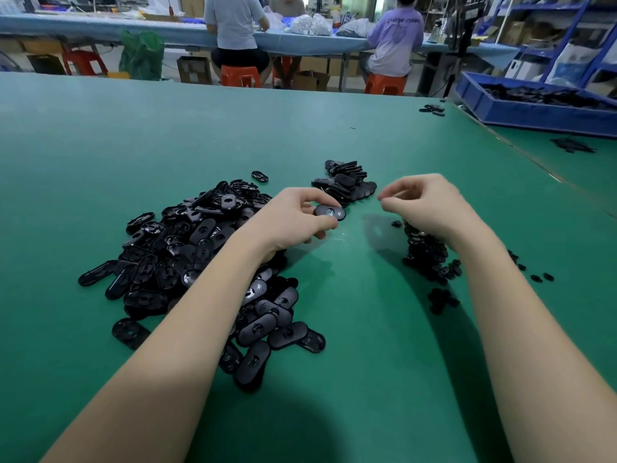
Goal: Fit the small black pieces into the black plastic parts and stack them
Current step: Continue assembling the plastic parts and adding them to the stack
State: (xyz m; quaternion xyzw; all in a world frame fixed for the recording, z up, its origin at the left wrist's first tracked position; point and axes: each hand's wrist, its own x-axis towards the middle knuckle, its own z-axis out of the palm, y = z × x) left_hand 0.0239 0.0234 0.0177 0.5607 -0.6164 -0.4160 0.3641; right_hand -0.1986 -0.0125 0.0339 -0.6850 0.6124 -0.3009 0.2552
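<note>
Between three piles, left hand (293,215) holds one part (330,212).

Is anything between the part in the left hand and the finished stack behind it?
Nothing visible. The left hand pinches the oval part just short of the stack, with only bare green table nearby. The right hand hovers off to the side.

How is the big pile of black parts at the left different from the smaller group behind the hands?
The big pile is loose and jumbled, with parts facing every way; the smaller group lies in overlapping rows. The big pile is much wider and lies under the left forearm; the smaller group lies farther away. Both hold black oval parts on the green table.
</note>
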